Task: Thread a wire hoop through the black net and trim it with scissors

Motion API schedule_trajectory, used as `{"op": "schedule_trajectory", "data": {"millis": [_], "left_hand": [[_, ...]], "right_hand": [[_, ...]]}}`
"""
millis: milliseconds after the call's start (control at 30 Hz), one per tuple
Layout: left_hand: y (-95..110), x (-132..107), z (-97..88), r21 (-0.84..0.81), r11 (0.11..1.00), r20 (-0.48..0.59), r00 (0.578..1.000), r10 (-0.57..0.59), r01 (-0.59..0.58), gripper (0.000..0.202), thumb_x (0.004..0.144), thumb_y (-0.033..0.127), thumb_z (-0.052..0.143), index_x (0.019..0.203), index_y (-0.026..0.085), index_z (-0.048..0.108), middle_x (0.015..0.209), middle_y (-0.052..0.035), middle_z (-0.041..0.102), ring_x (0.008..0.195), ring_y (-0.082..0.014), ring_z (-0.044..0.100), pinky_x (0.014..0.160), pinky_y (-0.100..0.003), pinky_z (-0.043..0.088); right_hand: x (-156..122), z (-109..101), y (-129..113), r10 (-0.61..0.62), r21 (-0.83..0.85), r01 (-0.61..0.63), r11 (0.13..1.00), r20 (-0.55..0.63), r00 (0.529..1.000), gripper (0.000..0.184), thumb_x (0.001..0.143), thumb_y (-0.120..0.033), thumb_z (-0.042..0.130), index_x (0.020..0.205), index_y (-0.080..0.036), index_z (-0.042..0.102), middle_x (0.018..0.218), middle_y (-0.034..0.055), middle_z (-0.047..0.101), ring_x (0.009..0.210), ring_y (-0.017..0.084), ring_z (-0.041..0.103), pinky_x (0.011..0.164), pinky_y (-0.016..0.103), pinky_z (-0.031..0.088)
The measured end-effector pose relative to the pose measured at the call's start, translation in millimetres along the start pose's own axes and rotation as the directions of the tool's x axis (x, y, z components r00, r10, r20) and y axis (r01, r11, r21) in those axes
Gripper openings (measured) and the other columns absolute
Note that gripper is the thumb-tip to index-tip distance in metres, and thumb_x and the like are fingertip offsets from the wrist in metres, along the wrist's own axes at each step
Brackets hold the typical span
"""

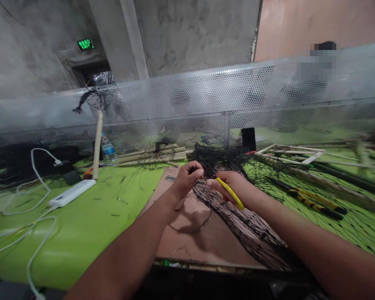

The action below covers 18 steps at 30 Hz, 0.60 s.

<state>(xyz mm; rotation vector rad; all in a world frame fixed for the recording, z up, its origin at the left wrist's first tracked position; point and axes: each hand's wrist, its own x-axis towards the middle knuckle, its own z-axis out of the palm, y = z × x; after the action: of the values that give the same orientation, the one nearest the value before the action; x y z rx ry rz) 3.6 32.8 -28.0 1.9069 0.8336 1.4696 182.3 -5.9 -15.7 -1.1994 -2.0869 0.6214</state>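
My left hand [187,178] is closed in a pinch on the gathered edge of a black net [228,160] above a brown board [203,237]. My right hand [234,187] is closed too, gripping a yellow-handled tool [230,192] and touching the same bunch of net. From between the hands a thick bundle of bunched black netting [246,227] runs down to the lower right, under my right forearm. More net spreads over the green table to the right.
A white power bank [71,192] with white cables, a water bottle [108,150], an upright wooden stick [96,143] and bamboo rods [150,155] lie left and behind. Yellow-black tools [312,201] and wooden frames [287,152] lie at right. A perforated metal screen [206,100] backs the green table [81,225]; people sit behind it.
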Motion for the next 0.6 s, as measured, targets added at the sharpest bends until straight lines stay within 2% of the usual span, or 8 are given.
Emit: {"op": "schedule_trajectory", "data": {"millis": [133, 300, 400, 500, 600], "left_hand": [[1, -1, 1.1, -0.035, 0.999, -0.004, 1.000, -0.017, 0.016, 0.007, 0.071, 0.018, 0.054, 0.064, 0.016, 0.056, 0.065, 0.0006, 0.055, 0.064, -0.0115, 0.048, 0.063, -0.024, 0.038], [-1, 2, 3.3, -0.176, 0.983, -0.045, 0.997, -0.065, 0.056, 0.016, 0.083, 0.029, 0.050, 0.072, 0.017, 0.049, 0.079, -0.0022, 0.066, 0.055, -0.0081, 0.047, 0.063, -0.024, 0.040], [-8, 5, 4.0, -0.240, 0.969, -0.091, 0.993, -0.073, 0.050, 0.019, 0.086, 0.037, 0.049, 0.081, 0.019, 0.045, 0.079, -0.0022, 0.066, 0.052, -0.0079, 0.049, 0.061, -0.025, 0.042], [-13, 8, 3.9, -0.291, 0.954, -0.103, 0.989, -0.106, 0.072, 0.025, 0.084, 0.041, 0.055, 0.085, 0.019, 0.044, 0.077, -0.0016, 0.064, 0.057, -0.0097, 0.056, 0.063, -0.026, 0.044], [-14, 8, 2.8, -0.343, 0.935, -0.111, 0.984, -0.137, 0.091, 0.031, 0.074, 0.037, 0.067, 0.092, 0.018, 0.049, 0.078, 0.0002, 0.061, 0.067, -0.0107, 0.059, 0.070, -0.027, 0.046]], "right_hand": [[0, -1, -2, 0.001, 0.053, 0.002, 0.999, -0.048, 0.999, 0.046, 0.075, -0.060, 0.056, 0.057, -0.019, 0.041, 0.043, -0.0055, 0.039, 0.038, 0.008, 0.036, 0.038, 0.020, 0.020], [-1, -10, -10, 0.008, 0.180, 0.046, 0.983, -0.289, 0.957, 0.046, 0.080, -0.060, 0.051, 0.060, -0.020, 0.040, 0.043, -0.0050, 0.040, 0.039, 0.008, 0.036, 0.039, 0.021, 0.023], [-2, -15, -13, 0.013, 0.232, 0.080, 0.970, -0.374, 0.927, 0.047, 0.080, -0.060, 0.051, 0.059, -0.020, 0.039, 0.043, -0.0041, 0.042, 0.039, 0.009, 0.037, 0.039, 0.022, 0.025], [-3, -17, -16, 0.021, 0.256, 0.088, 0.963, -0.395, 0.919, 0.047, 0.080, -0.060, 0.052, 0.058, -0.021, 0.039, 0.043, -0.0040, 0.042, 0.038, 0.009, 0.037, 0.038, 0.022, 0.027], [-4, -16, -19, 0.030, 0.283, 0.083, 0.956, -0.373, 0.927, 0.049, 0.080, -0.062, 0.049, 0.057, -0.021, 0.037, 0.042, -0.0039, 0.041, 0.036, 0.009, 0.038, 0.037, 0.022, 0.028]]}}
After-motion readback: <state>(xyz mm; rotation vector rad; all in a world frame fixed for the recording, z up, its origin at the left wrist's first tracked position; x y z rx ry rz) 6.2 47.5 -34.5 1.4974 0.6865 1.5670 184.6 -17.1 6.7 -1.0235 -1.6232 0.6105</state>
